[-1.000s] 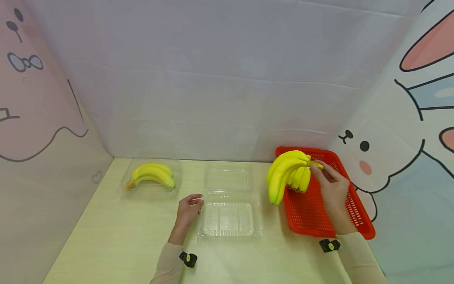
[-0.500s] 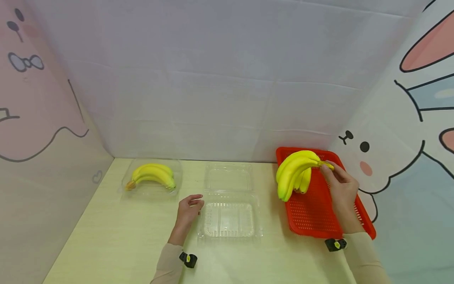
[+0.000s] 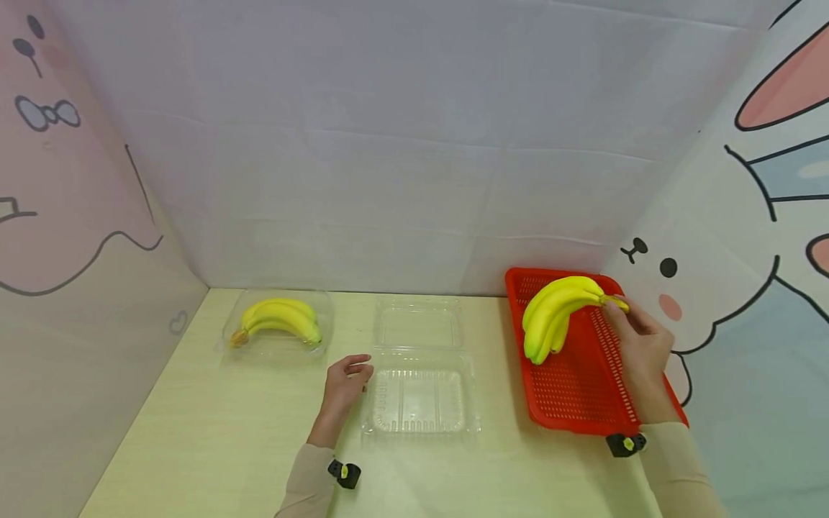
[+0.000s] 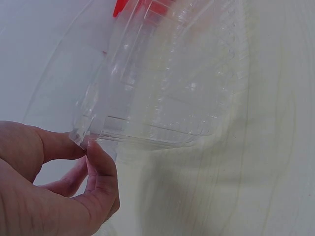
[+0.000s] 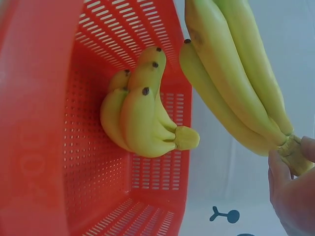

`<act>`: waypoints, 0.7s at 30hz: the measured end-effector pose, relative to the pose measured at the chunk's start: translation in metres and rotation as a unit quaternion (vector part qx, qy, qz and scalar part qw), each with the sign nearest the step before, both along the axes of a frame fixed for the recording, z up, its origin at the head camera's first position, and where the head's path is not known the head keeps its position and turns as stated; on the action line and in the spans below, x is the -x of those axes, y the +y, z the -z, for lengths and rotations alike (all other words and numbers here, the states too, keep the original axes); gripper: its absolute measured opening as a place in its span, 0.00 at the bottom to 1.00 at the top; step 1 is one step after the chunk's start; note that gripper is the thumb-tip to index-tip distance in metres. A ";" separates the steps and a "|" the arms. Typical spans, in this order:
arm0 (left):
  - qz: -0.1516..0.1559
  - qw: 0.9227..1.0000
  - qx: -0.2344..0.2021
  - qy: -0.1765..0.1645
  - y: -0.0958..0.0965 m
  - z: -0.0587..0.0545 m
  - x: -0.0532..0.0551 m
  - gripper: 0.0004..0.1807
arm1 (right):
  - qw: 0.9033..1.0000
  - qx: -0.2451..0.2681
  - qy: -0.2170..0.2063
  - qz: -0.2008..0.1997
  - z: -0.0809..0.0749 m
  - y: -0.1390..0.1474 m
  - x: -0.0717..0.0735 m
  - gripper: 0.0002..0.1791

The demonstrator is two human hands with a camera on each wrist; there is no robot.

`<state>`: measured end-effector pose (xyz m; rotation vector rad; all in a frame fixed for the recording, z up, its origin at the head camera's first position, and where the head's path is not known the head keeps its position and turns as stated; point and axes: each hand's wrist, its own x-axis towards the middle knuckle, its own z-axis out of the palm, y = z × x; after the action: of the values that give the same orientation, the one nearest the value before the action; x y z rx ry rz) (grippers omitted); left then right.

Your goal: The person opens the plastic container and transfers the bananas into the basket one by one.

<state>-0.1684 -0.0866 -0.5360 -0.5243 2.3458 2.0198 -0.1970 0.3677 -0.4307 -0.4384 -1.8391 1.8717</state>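
My right hand (image 3: 644, 342) pinches the stem of a yellow banana bunch (image 3: 560, 309) and holds it above the red basket (image 3: 573, 424). In the right wrist view this held bunch (image 5: 236, 73) hangs outside the rim, while a second banana bunch (image 5: 142, 113) lies inside the basket. The head view mostly hides that second bunch. My left hand (image 3: 345, 385) is at the left edge of an opened clear plastic clamshell box (image 3: 421, 399). In the left wrist view, thumb and fingertip pinch the rim of the clear box (image 4: 167, 93).
A clear box (image 3: 324, 309) with a banana bunch (image 3: 278, 316) in it stands at the back left of the pale table (image 3: 214, 446). White cloth walls (image 3: 401, 180) rise behind and at both sides, with cartoon drawings on the side walls.
My right hand has moved right with the banana bunch, from over the basket's left rim to over its inside. The left hand and both clear boxes stay in place.
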 end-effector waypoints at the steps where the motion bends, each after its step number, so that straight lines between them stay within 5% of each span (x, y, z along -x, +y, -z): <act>1: 0.001 1.000 0.000 0.001 0.000 0.000 0.000 0.14 | 1.000 0.007 0.000 0.002 0.001 0.002 0.001 0.23; 21: 0.005 1.000 -0.001 0.001 -0.001 0.000 0.000 0.15 | 0.997 0.066 -0.026 0.035 0.008 0.033 0.008 0.20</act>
<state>-0.1682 -0.0876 -0.5357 -0.5113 2.3419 2.0195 -0.2046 0.4009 -0.4388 -0.5948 -1.7151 1.9589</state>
